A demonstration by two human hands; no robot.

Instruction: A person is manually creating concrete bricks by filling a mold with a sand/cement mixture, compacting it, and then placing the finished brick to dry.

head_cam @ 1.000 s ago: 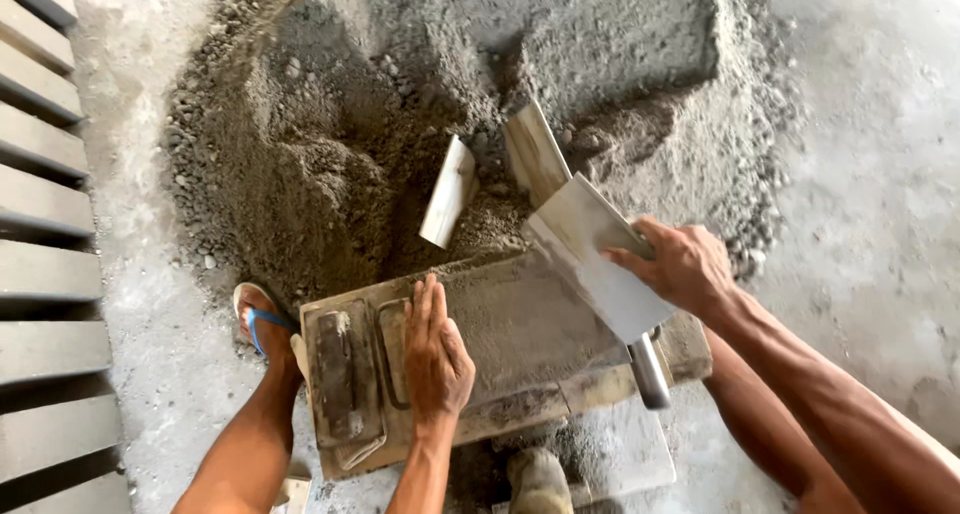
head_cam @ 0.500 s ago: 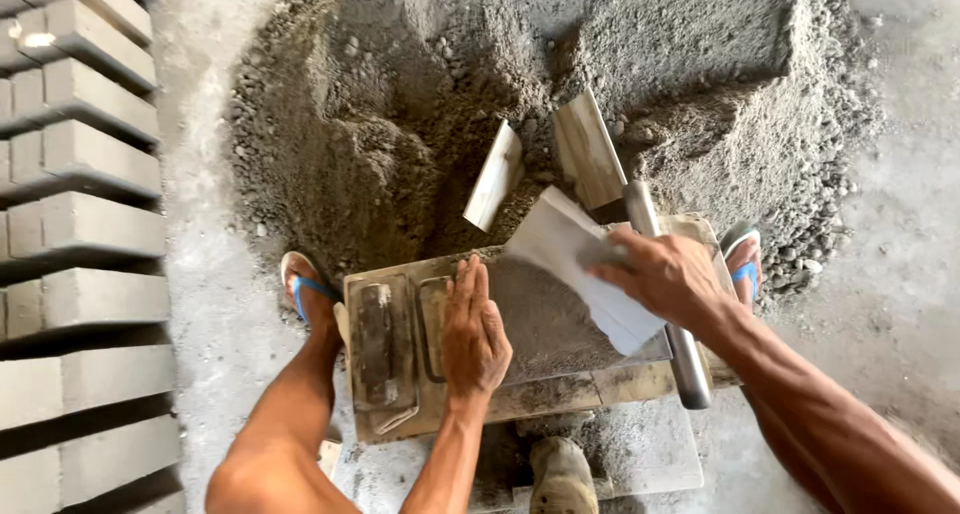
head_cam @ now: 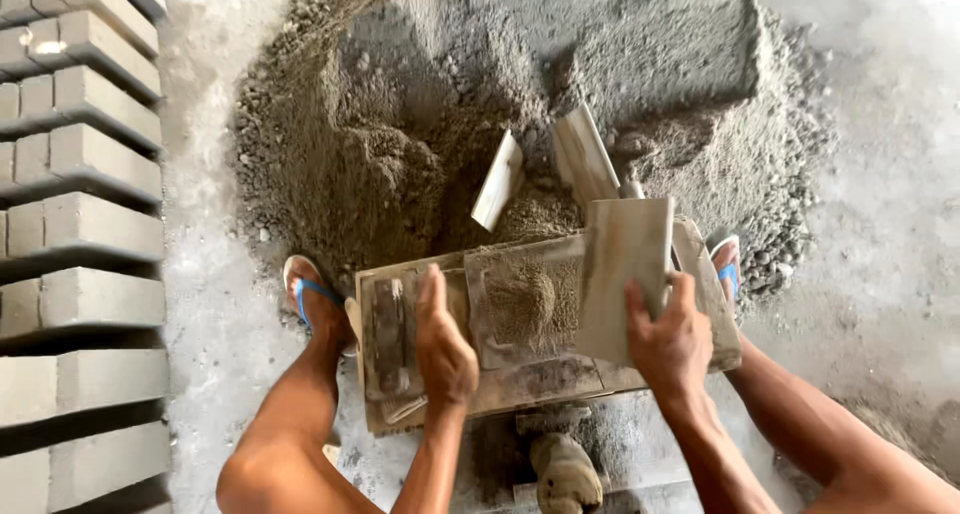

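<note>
Since half a second ago the right hand has swung its flat grey board from a slant to stand upright over the right end of the mould, and the long handle that lay beside that hand is gone from view. The right hand grips the board's lower edge, fingers curled over it. The left hand has barely shifted; it lies flat and open, palm down, on the mould's left half.

The mould is a shallow, rough rectangular frame crusted with dried grey mix, and its open middle holds a small heap of damp, grainy mortar. Behind it spreads a large coarse pile of sand and cement, dark where wet, with two pale flat slats stuck in it at angles. Smooth grey blocks lie in rows on the left.

A blue-strapped sandal shows beside the left knee; the other foot is mostly hidden behind the mould. What the mould rests on is hard to make out.
</note>
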